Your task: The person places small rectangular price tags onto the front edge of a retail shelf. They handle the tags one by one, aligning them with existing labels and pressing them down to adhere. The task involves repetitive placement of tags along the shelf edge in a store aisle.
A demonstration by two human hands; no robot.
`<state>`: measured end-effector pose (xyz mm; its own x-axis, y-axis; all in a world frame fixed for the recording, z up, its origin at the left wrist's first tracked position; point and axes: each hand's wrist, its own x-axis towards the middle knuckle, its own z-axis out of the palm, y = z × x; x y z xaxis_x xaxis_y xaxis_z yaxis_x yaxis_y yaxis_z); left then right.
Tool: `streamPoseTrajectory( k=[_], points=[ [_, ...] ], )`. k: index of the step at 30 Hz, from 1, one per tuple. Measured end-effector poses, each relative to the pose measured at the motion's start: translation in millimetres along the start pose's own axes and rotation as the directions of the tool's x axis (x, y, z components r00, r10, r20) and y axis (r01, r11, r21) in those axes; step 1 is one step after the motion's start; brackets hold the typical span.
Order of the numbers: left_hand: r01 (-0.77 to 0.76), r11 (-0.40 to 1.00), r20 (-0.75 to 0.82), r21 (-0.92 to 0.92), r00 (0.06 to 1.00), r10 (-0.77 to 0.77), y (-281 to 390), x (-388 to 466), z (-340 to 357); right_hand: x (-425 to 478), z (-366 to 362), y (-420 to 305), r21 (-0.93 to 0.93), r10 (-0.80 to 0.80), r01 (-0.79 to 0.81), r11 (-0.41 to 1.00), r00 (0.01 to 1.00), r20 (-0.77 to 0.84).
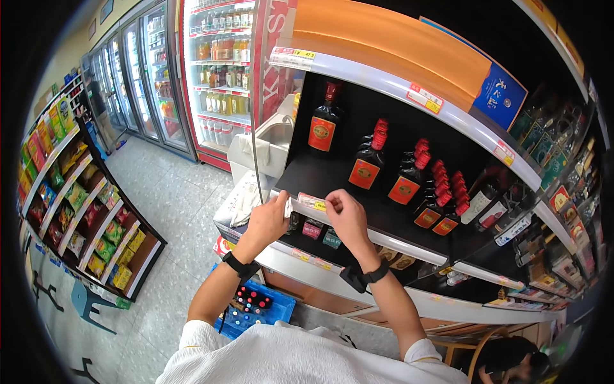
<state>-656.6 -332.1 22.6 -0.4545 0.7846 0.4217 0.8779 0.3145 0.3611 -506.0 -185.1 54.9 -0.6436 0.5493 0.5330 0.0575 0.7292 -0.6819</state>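
Note:
My left hand is at the left end of a shelf's white front rail, its fingers closed around a small white piece that looks like paper or cloth. My right hand is curled at the right end of a price tag on the same rail; whether its fingertips grip the tag cannot be told. Behind the rail, dark glass bottles with red caps and orange labels stand in rows on the black shelf. Small boxes show on the shelf below, between my hands.
A blue crate of bottles sits on the floor below. To the left are a snack rack and a lit drinks fridge. A sink adjoins the shelf. Another person is low at the bottom right; one more stands by the far fridges.

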Motion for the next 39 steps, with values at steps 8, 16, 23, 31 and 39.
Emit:
streamPoseTrajectory(
  k=[8, 16, 23, 31, 39],
  points=[
    [0.04, 0.999, 0.027, -0.006, 0.999, -0.04, 7.2, 0.8, -3.4, 18.3, 37.4, 0.3, -0.062, -0.071, 0.069, 0.996, 0.997, -0.028],
    [0.084, 0.996, 0.016, -0.029, 0.996, -0.083, 10.1, -3.6, 0.5, 19.3, 39.6, -0.6, -0.176, -0.277, 0.285, 0.942, 0.958, 0.068],
    [0.098, 0.995, 0.022, -0.025, 0.995, -0.098, 11.9, -2.8, -1.4, 4.3, 60.1, 5.6, -0.3, -0.411, 0.409, 0.862, 0.91, 0.06],
    [0.069, 0.996, -0.022, -0.059, 0.997, -0.07, 9.7, 0.5, 2.9, 7.9, 54.2, 0.0, -0.458, -0.376, 0.394, 0.797, 0.917, 0.134],
    [0.184, 0.76, 0.111, -0.623, 0.983, -0.147, 22.1, -23.8, 5.1, -49.0, 14.5, 2.6, -0.057, -0.202, 0.2, 0.978, 0.979, -0.023]
  ],
)
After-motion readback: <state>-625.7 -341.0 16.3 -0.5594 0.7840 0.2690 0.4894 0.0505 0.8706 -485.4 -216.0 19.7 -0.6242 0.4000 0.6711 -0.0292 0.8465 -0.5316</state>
